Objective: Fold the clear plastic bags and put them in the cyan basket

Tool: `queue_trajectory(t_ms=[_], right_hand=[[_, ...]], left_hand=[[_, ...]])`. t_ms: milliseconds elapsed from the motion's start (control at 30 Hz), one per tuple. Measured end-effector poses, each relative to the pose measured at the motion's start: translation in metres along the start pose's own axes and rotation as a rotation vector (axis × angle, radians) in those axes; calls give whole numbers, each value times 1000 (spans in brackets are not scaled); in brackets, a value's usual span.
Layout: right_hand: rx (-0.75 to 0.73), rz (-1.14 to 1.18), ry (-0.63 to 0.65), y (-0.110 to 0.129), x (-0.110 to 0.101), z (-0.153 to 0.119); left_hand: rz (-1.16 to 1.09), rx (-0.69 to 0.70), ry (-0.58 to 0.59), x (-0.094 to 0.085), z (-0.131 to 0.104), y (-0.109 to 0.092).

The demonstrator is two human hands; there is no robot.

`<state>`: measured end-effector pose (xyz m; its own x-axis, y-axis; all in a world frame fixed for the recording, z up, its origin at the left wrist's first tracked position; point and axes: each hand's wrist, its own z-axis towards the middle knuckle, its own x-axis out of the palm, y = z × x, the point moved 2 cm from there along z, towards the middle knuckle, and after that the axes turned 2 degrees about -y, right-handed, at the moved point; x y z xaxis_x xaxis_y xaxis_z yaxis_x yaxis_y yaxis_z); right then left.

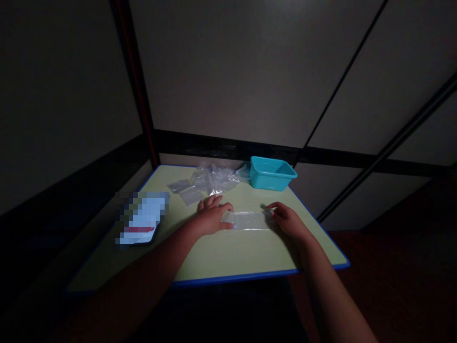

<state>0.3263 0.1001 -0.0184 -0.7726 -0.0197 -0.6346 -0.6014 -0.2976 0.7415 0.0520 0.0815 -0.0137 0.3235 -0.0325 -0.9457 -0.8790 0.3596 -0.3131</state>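
Clear plastic bag (252,221) laid flat on desk (228,259), strip of surface shown before blue front edge. Left end touched by spread left hand (215,217); right end met by half-curled right hand (285,220), pinch cannot be told. Far edge lined by bag pile (214,180), teal basket (270,181).

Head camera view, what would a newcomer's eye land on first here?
Probably the bright turquoise bin at the far right of the table. Next, perhaps, the bright, pixelated screen on the table's left side. Then the flat clear plastic between the left hand and right hand, with crumpled plastic behind it.
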Motion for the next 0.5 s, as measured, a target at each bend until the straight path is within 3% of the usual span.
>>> queue_trajectory(t_ms=[233,500], right_hand=[[-2,-51,-13,0,0,1],[-8,-209,-53,5,-3,-1]], left_hand=[[-27,190,-134,-10,-4,-18],[-98,447,97,-2,-13,-32]])
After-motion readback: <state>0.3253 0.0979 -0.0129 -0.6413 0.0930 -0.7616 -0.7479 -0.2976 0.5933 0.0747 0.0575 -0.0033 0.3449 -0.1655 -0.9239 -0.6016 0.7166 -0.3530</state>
